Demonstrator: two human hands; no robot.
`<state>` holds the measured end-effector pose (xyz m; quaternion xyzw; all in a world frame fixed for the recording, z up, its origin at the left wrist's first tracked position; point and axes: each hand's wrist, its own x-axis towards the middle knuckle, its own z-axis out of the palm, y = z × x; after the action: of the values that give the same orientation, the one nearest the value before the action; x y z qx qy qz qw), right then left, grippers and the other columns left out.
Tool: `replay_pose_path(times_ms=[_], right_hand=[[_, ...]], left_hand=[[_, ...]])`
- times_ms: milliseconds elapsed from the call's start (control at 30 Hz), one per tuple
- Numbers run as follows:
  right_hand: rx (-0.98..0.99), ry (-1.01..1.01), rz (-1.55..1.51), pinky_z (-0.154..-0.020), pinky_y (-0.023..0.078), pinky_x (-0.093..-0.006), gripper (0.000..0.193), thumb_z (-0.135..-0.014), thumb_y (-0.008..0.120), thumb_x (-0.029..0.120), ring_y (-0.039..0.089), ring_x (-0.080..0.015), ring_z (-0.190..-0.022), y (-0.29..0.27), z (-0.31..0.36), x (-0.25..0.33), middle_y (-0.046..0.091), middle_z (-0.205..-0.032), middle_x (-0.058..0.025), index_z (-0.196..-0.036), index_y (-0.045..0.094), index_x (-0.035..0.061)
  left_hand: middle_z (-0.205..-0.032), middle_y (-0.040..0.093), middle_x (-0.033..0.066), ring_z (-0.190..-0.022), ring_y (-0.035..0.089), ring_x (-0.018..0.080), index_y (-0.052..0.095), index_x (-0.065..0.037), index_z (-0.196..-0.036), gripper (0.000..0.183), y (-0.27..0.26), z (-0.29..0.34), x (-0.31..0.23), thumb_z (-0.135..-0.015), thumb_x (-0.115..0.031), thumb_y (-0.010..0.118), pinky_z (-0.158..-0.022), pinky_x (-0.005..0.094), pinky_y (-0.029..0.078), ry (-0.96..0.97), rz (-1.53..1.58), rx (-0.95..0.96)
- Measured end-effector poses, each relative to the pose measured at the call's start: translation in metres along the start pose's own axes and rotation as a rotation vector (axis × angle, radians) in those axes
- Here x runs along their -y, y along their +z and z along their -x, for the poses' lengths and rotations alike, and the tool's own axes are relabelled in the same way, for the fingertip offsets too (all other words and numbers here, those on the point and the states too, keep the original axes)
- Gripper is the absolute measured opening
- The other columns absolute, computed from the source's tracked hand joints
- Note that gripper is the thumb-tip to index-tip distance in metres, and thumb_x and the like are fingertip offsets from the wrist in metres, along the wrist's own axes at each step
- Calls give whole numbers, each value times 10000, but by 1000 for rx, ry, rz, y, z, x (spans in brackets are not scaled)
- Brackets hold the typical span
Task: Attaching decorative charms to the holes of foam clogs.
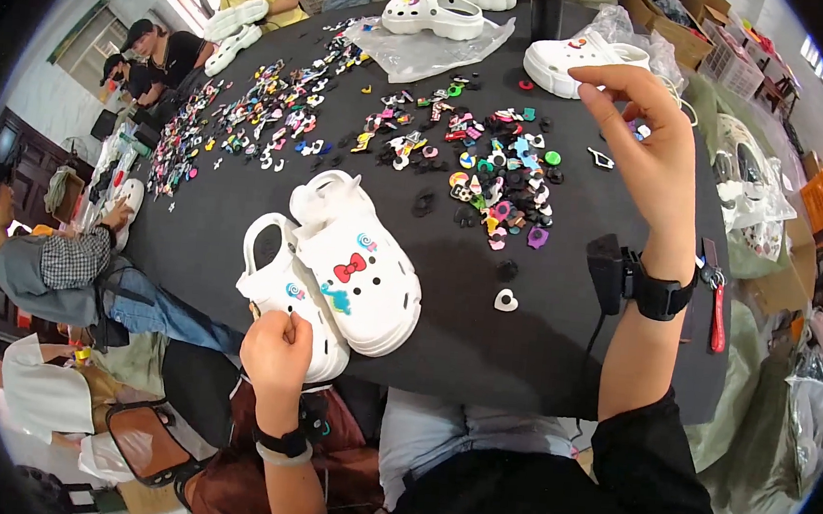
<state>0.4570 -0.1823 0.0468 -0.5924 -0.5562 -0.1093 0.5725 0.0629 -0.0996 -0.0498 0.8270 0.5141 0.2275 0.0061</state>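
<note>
Two white clogs stand side by side at the table's near edge. The right clog carries a red bow charm, a blue swirl charm and a teal charm. A blue swirl charm sits on the left clog. My left hand is closed in front of the left clog's toe, overlapping it; a tiny yellowish bit shows by the fingers, too small to name. My right hand is raised at the far right, fingers curved and apart, nothing visible between them. Behind it is another white clog.
Loose shoe charms lie in heaps across the black table. A white heart charm lies nearer me. White clogs rest on clear plastic at the back. Red-handled snippers lie at right. Other people sit along the left side.
</note>
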Motion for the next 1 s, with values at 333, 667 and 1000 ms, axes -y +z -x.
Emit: replay_pose_path(times_ms=[333, 667, 1000], right_hand=[[-7, 40, 5, -662, 396, -229, 155, -892, 694, 143, 575, -68, -817, -10, 0, -24, 703, -934, 24, -1029, 744, 92], [33, -11, 42, -645, 381, -239, 137, -889, 697, 136, 564, -70, -808, 0, 2, -19, 702, -964, 16, -1008, 746, 88], [94, 92, 85, -687, 477, -276, 172, -888, 695, 148, 591, -128, -765, 0, 6, -33, 699, -885, -47, -1026, 729, 51]], left_hand=[[-1018, 571, 85, -788, 568, 173, 716, -28, -1075, 323, -44, -7, 17, -765, 61, 711, -712, 276, 461, 144, 455, 286], [-859, 538, 54, -662, 472, 134, 628, -8, -867, 239, -21, 0, 19, -696, 4, 795, -617, 255, 399, 108, 454, 37], [-813, 543, 47, -690, 438, 167, 600, -22, -846, 125, 0, 16, 10, -779, 15, 698, -624, 308, 354, 16, 465, -110]])
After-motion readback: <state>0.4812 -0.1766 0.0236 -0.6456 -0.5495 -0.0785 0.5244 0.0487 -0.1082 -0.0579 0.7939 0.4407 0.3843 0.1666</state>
